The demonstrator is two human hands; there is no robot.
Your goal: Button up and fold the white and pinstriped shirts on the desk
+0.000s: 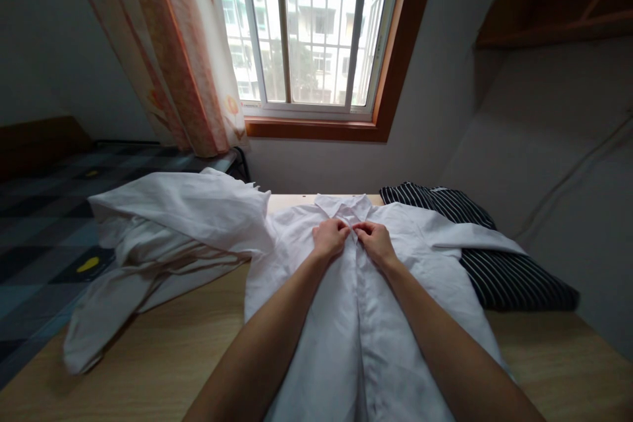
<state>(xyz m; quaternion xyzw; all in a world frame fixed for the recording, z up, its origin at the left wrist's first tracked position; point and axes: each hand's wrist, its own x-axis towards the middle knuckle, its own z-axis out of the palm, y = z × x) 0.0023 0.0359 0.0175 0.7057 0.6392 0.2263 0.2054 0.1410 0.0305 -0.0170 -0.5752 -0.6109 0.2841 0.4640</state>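
Observation:
A white collared shirt (306,316) lies spread front side up, its collar toward the window and its two front edges running down the middle. Just below the collar, my left hand (330,237) pinches the front edge on the left side. Close beside it, my right hand (374,242) pinches the opposite edge, the fingertips of both hands almost meeting. Any button between the fingers is too small or hidden to make out. The shirt's right sleeve stretches over a black striped folded cloth.
The shirt rests on a light wooden table (188,343). A heap of white clothing (182,211) sits at the left, and the black striped cloth (519,277) at the right. Beyond the table's left edge is a bed with checked bedding (44,231). A curtain (173,46) hangs beside the window.

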